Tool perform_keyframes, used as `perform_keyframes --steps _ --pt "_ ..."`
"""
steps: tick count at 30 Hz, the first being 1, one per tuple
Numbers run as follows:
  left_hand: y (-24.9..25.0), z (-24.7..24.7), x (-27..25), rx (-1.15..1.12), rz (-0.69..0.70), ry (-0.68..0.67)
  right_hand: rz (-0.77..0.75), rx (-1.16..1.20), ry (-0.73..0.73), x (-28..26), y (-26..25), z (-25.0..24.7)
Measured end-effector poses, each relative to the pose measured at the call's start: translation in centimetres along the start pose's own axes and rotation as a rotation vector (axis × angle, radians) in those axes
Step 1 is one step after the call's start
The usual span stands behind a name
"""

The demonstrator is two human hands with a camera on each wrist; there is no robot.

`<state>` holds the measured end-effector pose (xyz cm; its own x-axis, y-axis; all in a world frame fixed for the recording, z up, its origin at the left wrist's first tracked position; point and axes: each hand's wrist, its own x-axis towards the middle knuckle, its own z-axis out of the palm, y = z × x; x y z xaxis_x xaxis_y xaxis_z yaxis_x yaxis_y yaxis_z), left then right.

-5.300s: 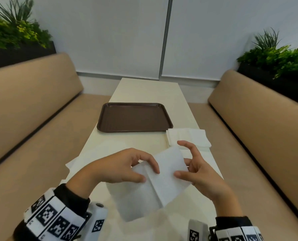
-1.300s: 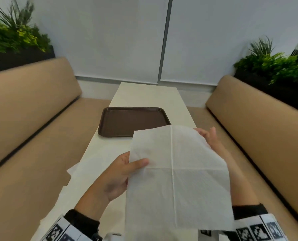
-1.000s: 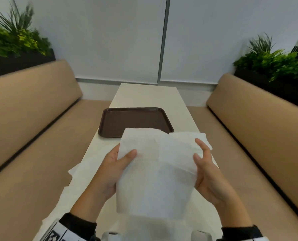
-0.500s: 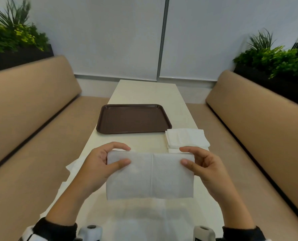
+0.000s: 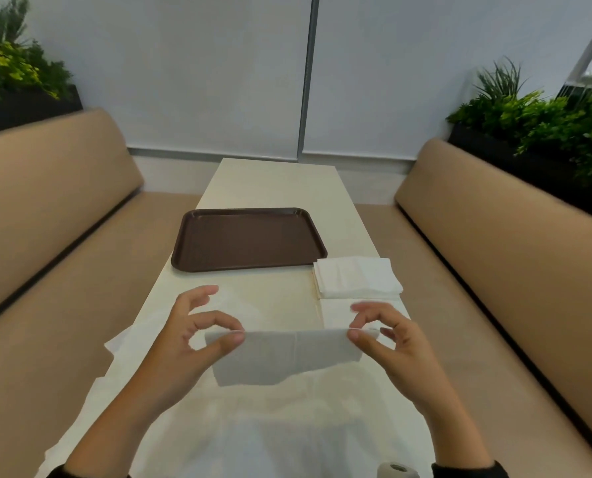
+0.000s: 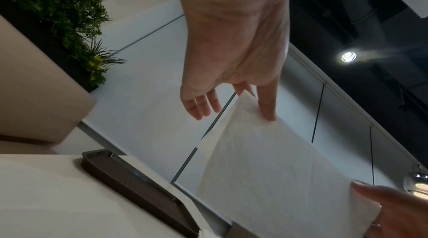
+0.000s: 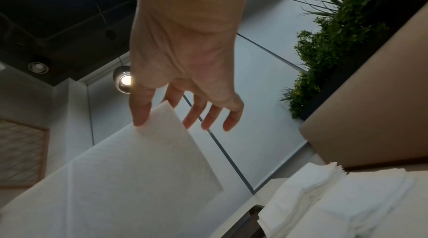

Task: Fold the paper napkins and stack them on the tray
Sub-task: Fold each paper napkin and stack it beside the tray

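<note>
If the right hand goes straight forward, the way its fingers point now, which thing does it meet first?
Probably the stack of white napkins on the table just beyond the right hand, which pinches the folded napkin. The hand looks higher than the stack, so it may pass over it.

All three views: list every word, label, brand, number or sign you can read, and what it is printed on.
No readable text in any view.
Brown tray: plain, no lettering.
Napkin held by the hands, and the napkin stack: blank white paper.
Table, benches, wall panels and planters: no signs or labels.
</note>
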<state>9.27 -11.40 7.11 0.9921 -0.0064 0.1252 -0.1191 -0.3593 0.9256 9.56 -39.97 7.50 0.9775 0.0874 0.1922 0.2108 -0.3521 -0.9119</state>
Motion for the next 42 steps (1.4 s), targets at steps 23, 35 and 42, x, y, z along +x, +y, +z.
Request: perform_keyframes --steps 23,35,42 --pt "-5.1 19.1 16.9 -0.238 -0.309 -0.274 0.440 -0.223 0.266 10.9 14.1 -8.2" --pt "-8.7 23.6 18.1 0.298 -0.176 -0.291 0.512 -0.725 0.036 12.7 19.0 -6.4" --pt "-6.5 18.5 14.3 0.430 -0.173 -0.447 0.725 -0.959 -0.068 12.1 17.0 -6.4"
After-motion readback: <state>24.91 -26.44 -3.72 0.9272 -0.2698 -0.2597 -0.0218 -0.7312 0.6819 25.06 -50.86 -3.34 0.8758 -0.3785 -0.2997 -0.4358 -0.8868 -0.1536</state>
